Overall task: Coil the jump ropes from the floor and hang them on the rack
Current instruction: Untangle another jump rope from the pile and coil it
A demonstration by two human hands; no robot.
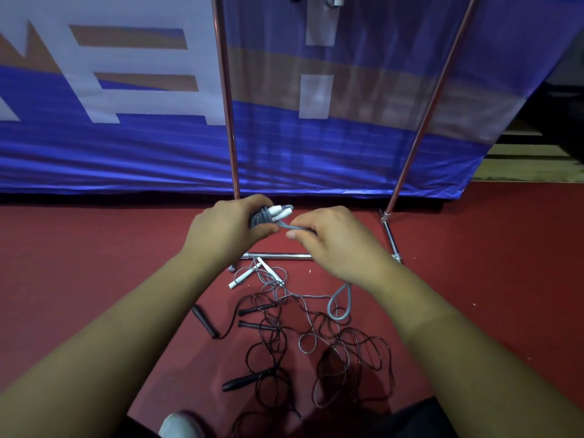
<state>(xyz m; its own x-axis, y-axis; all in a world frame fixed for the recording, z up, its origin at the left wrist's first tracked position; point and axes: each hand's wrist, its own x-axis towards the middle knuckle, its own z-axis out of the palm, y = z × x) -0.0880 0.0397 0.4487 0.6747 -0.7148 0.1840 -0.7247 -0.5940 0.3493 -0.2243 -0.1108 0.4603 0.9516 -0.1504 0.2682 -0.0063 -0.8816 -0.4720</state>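
near the bottom edge a white shoe (180, 425) stands on the red floor (94, 263). just beyond it lies a tangle of black jump ropes (316, 358) w/ black handles strewn to its left. a thinner grey rope w/ white handles (249, 273) lies past that, beside the rack's base bar (278, 256). none of these are coiled yet.

above them both hands meet. the left hand (227, 229) has its fingers curled round a coiled grey bundle (268, 214), whose two white handles poke out to the right. the right hand (328, 241) pinches the bundle's free strand (290, 227) btwn thumb and fingers. the strand runs left to right from bundle to right hand, so the right hand is the nearer one for working it. a grey loop (339, 301) seems to hang below the right wrist, prob slack left to wind.

next step, i'd guess: wrap that tail round the bundle, then lift it. the rack's uprights (226, 99) rise right behind the hands against a blue banner (126, 147). the top bar is out of view.
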